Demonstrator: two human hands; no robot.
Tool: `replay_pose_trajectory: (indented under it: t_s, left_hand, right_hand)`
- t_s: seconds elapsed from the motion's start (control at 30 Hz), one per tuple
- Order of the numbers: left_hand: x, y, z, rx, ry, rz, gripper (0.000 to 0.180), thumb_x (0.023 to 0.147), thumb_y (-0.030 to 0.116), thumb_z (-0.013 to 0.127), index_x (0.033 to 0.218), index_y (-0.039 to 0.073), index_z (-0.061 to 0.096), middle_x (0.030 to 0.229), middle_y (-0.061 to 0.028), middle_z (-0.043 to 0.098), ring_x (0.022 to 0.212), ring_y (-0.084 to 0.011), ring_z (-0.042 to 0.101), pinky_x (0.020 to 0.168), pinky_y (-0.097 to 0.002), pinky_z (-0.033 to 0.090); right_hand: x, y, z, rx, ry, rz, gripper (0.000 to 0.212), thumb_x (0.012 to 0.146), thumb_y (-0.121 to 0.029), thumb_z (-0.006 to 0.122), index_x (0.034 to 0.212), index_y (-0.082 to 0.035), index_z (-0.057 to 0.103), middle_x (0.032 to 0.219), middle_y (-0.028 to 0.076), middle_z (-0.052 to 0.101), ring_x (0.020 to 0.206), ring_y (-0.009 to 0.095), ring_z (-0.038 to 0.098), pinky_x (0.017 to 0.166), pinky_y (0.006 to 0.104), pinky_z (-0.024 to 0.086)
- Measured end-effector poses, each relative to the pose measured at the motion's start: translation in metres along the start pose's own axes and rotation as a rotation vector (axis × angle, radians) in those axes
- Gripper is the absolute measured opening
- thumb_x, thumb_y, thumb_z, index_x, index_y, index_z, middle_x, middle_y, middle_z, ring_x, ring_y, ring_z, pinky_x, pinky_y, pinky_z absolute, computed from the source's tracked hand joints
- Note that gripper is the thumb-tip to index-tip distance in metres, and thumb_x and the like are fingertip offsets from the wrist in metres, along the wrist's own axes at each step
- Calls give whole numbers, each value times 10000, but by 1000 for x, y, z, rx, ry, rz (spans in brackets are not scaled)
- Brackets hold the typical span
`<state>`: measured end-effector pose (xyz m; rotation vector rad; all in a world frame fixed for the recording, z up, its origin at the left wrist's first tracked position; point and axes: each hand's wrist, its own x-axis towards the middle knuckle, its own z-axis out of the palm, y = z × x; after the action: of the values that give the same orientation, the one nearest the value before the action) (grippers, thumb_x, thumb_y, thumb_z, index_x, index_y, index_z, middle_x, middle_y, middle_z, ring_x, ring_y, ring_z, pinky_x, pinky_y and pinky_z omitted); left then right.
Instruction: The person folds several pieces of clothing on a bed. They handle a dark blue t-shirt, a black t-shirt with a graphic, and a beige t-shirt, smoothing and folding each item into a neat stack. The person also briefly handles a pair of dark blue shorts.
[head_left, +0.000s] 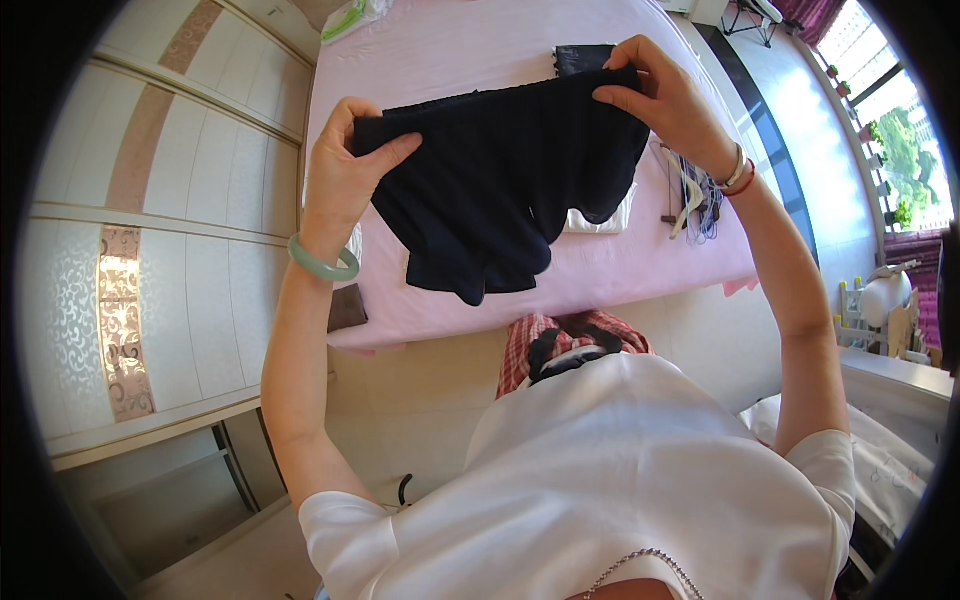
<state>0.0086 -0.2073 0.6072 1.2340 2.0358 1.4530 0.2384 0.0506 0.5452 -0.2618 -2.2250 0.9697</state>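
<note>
Holding a dark navy garment (500, 190) stretched up over the pink bed (440, 50): left hand (345, 170) pinches one top corner, right hand (665, 100) the other, both closed on fabric so it hangs flat. Hangers (692, 200) lie beside.

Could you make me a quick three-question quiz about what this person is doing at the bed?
1. True or false: the dark garment lies flat on the pink bed.
2. Which wrist wears the green bangle? A) left B) right
3. Fill in: the left hand and right hand each grip the garment's upper ____.

Key: 1. False, both hands hold it up above the bed. 2. A; the right wrist has thinner red and white bands. 3. Edge, one hand at each end.
</note>
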Motion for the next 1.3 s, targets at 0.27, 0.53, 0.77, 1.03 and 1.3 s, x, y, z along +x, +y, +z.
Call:
replay_pose_trajectory:
  t_s: [0.27, 0.53, 0.77, 1.03, 1.3]
  left_hand:
    - [8, -8, -12, -41, -123, -106, 318, 854, 76, 733, 1165, 54, 669, 1019, 11, 662, 956, -69, 583, 874, -202, 444]
    - [9, 11, 2, -125, 21, -47, 215, 871, 164, 743, 1051, 51, 711, 906, 25, 671, 872, -48, 586, 806, -193, 458]
    - [14, -15, -4, 227, 114, 120, 194, 900, 201, 709, 1035, 62, 695, 857, 30, 664, 772, -53, 580, 673, -215, 456]
    - [-25, 14, 20, -246, 191, 149, 180, 972, 104, 548, 1146, 66, 577, 1156, -124, 632, 678, -130, 638, 507, -212, 478]
    - [-50, 17, 29, -839, 324, 664, 324, 969, 202, 536, 1274, 118, 466, 1253, -326, 508, 1003, -382, 634, 838, -436, 579]
  right_hand:
    - [7, -4, -6, 92, -148, 152, 403, 876, -313, 730, 1129, -13, 641, 859, 35, 642, 820, 109, 592, 788, 241, 481]
    - [6, -20, 8, 249, 162, 133, 307, 902, -269, 703, 1038, -4, 626, 852, 39, 656, 773, 98, 592, 722, 246, 497]
    - [-4, -54, 8, -208, 358, -173, 243, 892, -186, 689, 1052, -27, 596, 822, 119, 664, 708, 292, 649, 664, 313, 520]
    - [-23, -106, -15, -263, 106, -838, 257, 693, -5, 633, 944, -47, 594, 825, 69, 662, 570, 200, 587, 503, 325, 470]
    - [-19, -162, 14, 370, 228, -816, 168, 770, -168, 630, 855, -52, 544, 818, 137, 667, 552, 168, 540, 538, 267, 422]
